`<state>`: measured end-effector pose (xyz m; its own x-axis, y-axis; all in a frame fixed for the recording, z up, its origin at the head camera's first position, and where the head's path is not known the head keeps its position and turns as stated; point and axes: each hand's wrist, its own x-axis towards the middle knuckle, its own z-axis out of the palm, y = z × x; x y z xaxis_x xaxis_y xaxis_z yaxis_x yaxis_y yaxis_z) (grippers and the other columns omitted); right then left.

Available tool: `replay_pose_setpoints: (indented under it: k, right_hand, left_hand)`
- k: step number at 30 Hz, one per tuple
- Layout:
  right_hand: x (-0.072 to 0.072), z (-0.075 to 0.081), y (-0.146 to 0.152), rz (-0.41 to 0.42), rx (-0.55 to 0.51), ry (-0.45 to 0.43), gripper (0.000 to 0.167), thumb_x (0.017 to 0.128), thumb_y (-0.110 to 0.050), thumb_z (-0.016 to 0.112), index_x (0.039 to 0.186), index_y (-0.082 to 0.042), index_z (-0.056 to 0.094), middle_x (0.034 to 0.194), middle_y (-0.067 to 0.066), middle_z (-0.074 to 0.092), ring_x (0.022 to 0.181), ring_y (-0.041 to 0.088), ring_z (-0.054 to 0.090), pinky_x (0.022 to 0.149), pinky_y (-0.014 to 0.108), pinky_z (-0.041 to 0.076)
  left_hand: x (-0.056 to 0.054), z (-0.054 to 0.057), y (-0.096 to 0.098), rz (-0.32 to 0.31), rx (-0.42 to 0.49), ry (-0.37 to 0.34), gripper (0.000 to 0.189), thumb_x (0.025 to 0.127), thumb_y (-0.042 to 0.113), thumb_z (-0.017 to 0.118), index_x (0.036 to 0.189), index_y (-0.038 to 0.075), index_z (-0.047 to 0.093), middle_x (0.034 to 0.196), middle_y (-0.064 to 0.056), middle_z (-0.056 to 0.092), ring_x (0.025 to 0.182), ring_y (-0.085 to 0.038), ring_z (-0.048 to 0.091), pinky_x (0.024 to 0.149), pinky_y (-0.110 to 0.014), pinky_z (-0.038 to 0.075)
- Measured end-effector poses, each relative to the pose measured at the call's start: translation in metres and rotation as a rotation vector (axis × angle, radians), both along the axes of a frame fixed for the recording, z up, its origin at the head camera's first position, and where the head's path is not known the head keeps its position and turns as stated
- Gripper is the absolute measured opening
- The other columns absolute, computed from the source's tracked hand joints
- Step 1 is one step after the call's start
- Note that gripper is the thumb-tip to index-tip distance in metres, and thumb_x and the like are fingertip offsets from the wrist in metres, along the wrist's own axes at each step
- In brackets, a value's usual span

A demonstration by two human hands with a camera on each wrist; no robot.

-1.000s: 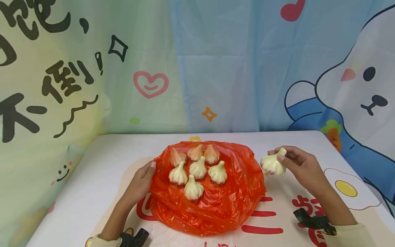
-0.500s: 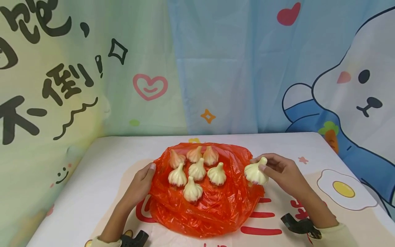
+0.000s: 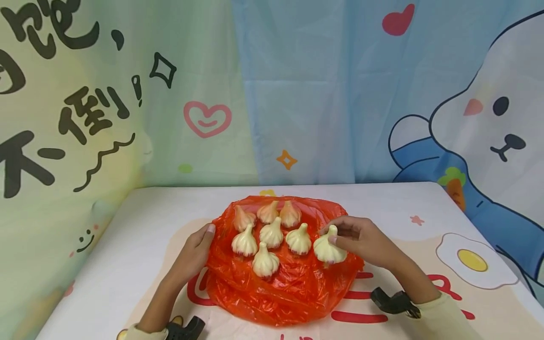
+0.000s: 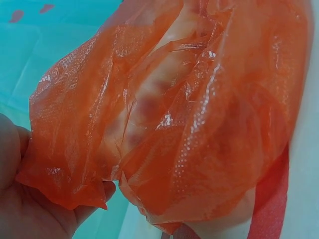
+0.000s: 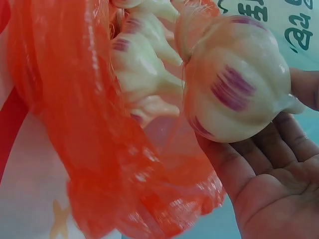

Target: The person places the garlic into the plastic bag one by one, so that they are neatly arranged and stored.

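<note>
An orange-red plastic bag (image 3: 297, 293) lies spread on the table with its mouth wide. Several white garlic bulbs (image 3: 265, 262) stand inside it, the back ones tinted by a fold of film. My left hand (image 3: 197, 250) pinches the bag's left edge; in the left wrist view the film (image 4: 70, 149) runs between thumb and fingers. With thumb and fingers my right hand (image 3: 367, 241) holds another garlic bulb (image 3: 328, 249) by its neck, over the bag's right part. Purple streaks mark this held bulb (image 5: 234, 84) in the right wrist view.
The white table (image 3: 170, 200) has a printed cover with red lettering and a fried egg drawing (image 3: 476, 259). Behind it hangs a printed curtain (image 3: 297, 94). Dark camera mounts (image 3: 395, 302) sit on both wrists.
My right hand has carried its garlic bulb leftward, from beside the bag to over its right part. The left hand keeps its hold on the bag's edge.
</note>
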<state>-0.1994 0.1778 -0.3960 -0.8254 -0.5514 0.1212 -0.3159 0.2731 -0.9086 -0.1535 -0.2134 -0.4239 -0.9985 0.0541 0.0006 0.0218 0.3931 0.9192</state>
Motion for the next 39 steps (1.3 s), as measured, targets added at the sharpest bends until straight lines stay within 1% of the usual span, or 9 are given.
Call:
replay_pose_setpoints:
  k: [5,12,18,21,25,29,33,35,39]
  right_hand:
    - [-0.004,0.004,-0.009,0.031,0.054,0.013,0.024,0.094,-0.016,0.066,0.113,-0.001,0.065,0.11,0.011,0.066,0.104,0.027,0.064,0.084,0.031,0.054]
    - [-0.014,0.006,-0.029,0.083,0.095,-0.046,0.025,0.092,-0.017,0.069,0.113,-0.004,0.067,0.109,0.009,0.067,0.101,0.026,0.065,0.081,0.032,0.056]
    - [-0.018,0.001,-0.044,0.13,0.065,-0.072,0.025,0.092,-0.017,0.069,0.112,-0.004,0.067,0.108,0.008,0.068,0.098,0.024,0.065,0.079,0.033,0.057]
    - [-0.019,-0.003,-0.051,0.165,0.043,-0.066,0.023,0.091,-0.017,0.071,0.111,-0.005,0.068,0.109,0.007,0.069,0.098,0.022,0.066,0.082,0.032,0.055]
    - [-0.02,-0.009,-0.059,0.242,0.007,-0.077,0.022,0.091,-0.014,0.069,0.112,-0.007,0.068,0.111,0.009,0.069,0.101,0.022,0.065,0.087,0.031,0.053]
    - [-0.021,-0.015,-0.067,0.311,-0.028,-0.084,0.022,0.092,-0.012,0.068,0.113,-0.006,0.068,0.113,0.011,0.068,0.102,0.023,0.065,0.088,0.032,0.053]
    - [-0.022,-0.023,-0.074,0.329,-0.048,-0.105,0.023,0.091,-0.011,0.069,0.114,-0.005,0.067,0.112,0.01,0.069,0.104,0.021,0.065,0.09,0.031,0.052]
    - [-0.023,-0.026,-0.076,0.341,-0.067,-0.127,0.024,0.091,-0.008,0.069,0.114,-0.002,0.066,0.113,0.011,0.069,0.106,0.022,0.065,0.091,0.032,0.051]
    - [-0.025,-0.032,-0.078,0.353,-0.079,-0.143,0.024,0.091,-0.006,0.068,0.114,-0.001,0.066,0.113,0.012,0.069,0.104,0.024,0.065,0.088,0.034,0.053]
  left_hand:
    - [0.0,0.0,0.0,0.009,-0.01,0.001,0.049,0.105,0.044,0.035,0.14,0.012,0.048,0.122,-0.009,0.06,0.101,-0.027,0.06,0.086,-0.039,0.055]
    - [0.002,-0.001,-0.001,0.017,-0.013,-0.002,0.048,0.105,0.044,0.036,0.138,0.012,0.049,0.121,-0.011,0.061,0.101,-0.029,0.06,0.084,-0.039,0.055]
    - [0.001,-0.001,-0.002,0.018,-0.02,0.006,0.048,0.105,0.043,0.036,0.14,0.012,0.048,0.122,-0.01,0.06,0.102,-0.029,0.06,0.086,-0.04,0.054]
    - [0.001,-0.001,-0.002,0.009,-0.02,0.016,0.049,0.106,0.042,0.034,0.14,0.011,0.048,0.122,-0.011,0.06,0.101,-0.028,0.06,0.086,-0.04,0.054]
    - [0.0,0.0,-0.002,0.01,-0.018,0.013,0.048,0.106,0.042,0.034,0.14,0.011,0.048,0.12,-0.011,0.061,0.098,-0.028,0.06,0.085,-0.038,0.055]
    - [0.0,0.001,-0.002,0.01,-0.022,0.008,0.05,0.105,0.043,0.034,0.141,0.011,0.047,0.121,-0.012,0.061,0.098,-0.028,0.06,0.086,-0.039,0.055]
    - [0.0,0.001,-0.003,0.003,-0.02,0.012,0.05,0.106,0.042,0.033,0.14,0.009,0.048,0.121,-0.013,0.06,0.098,-0.028,0.061,0.086,-0.039,0.055]
    - [0.0,0.001,-0.003,0.005,-0.018,0.011,0.049,0.106,0.041,0.033,0.14,0.009,0.048,0.12,-0.013,0.061,0.097,-0.028,0.061,0.085,-0.038,0.055]
    - [0.0,0.001,-0.003,0.013,-0.014,0.003,0.048,0.106,0.042,0.033,0.14,0.012,0.048,0.118,-0.013,0.061,0.095,-0.029,0.062,0.082,-0.036,0.056]
